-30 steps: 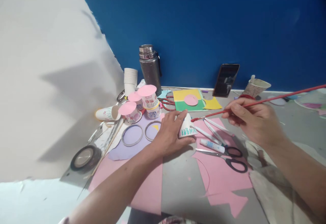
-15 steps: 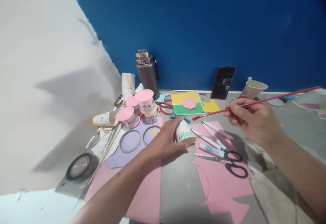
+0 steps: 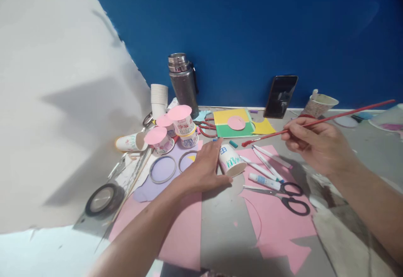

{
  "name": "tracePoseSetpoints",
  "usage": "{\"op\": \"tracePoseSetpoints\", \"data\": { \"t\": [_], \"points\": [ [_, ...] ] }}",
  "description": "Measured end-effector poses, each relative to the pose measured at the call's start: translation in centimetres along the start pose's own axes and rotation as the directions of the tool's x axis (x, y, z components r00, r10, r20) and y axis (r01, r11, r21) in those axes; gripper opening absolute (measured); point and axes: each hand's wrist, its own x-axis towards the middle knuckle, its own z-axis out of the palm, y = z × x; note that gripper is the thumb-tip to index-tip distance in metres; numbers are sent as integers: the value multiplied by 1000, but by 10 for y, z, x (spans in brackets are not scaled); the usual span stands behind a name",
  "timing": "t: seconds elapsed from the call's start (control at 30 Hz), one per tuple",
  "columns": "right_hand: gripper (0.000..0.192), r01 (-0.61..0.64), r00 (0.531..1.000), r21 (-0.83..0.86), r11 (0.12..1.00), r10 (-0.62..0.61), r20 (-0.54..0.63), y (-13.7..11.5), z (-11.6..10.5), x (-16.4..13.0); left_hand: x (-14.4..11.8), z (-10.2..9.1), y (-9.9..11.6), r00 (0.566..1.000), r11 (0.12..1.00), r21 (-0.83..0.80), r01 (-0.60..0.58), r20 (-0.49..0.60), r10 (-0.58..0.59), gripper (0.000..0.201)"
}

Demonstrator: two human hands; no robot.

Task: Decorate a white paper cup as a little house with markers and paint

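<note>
A small white paper cup lies on its side on the grey table, with a blue window and green marks drawn on it. My left hand rests beside its left side, thumb and fingers spread, not closed round it; whether the fingertips touch it I cannot tell. Raised at the right, my right hand pinches a thin red paintbrush. The brush's red-coated bristles point left, above the table beyond the cup. Near the cup are white markers, a glue stick and black-handled scissors on pink paper.
Decorated cups with pink discs stand at the left behind my hand. A steel flask, stacked white cups and a propped phone line the blue wall. Tape rolls lie at the left.
My left hand's fingers have shifted slightly off the cup, and more of its blue window shows. The paintbrush stays in my right hand. The camera view has shifted a little.
</note>
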Motion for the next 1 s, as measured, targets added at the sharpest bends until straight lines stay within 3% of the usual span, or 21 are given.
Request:
{"op": "tracePoseSetpoints", "data": {
  "t": [0.13,0.3,0.5,1.0],
  "points": [
    [47,-29,1000,19,999,29,-9,-3,2,0,2,-1,2,996,994,-85,61,-64,-67,104],
    [44,7,1000,47,999,-7,7,-3,3,-3,0,6,10,990,993,-119,-30,-141,13,87],
    [34,94,988,4,996,-94,121,2,4,-11,-3,8,16,982,979,-195,-53,-191,15,85],
    [24,188,952,-138,972,-146,268,10,0,-15,-5,6,20,995,980,-198,-31,-95,13,92]
  ]
}}
